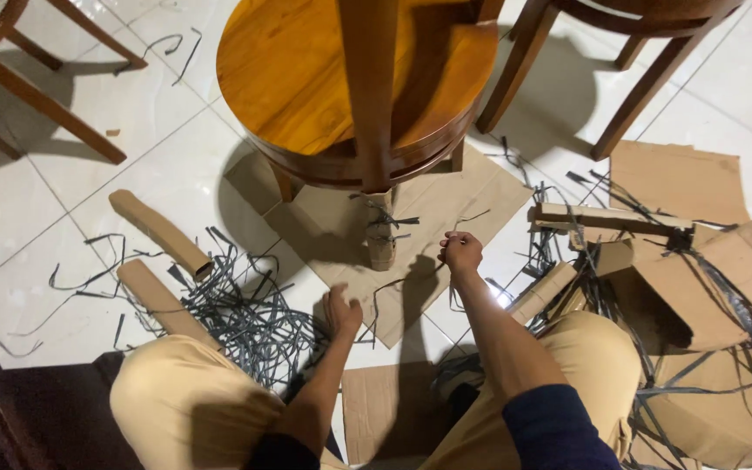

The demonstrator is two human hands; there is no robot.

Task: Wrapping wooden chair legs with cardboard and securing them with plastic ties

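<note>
Right hand (461,252) fisted, pinching a thin dark plastic strap (456,292) beside the round wooden stool's cardboard-wrapped leg (381,248). Left hand (341,309) loosely curled, resting on flat brown cardboard sheet (446,209).

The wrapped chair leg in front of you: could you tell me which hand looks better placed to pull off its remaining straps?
Probably the right hand: it is raised beside the wrapped chair leg, apparently already pinching a strap. The left hand sits lower, nearer the floor.

- Stool (306,78): glossy varnished wood.
- Cardboard (446,209): matt brown sheets.
- Straps (245,313): dark plastic, slightly shiny.
- Floor (36,226): smooth, glossy white tile.
- Trousers (176,400): matt tan cloth.
</note>
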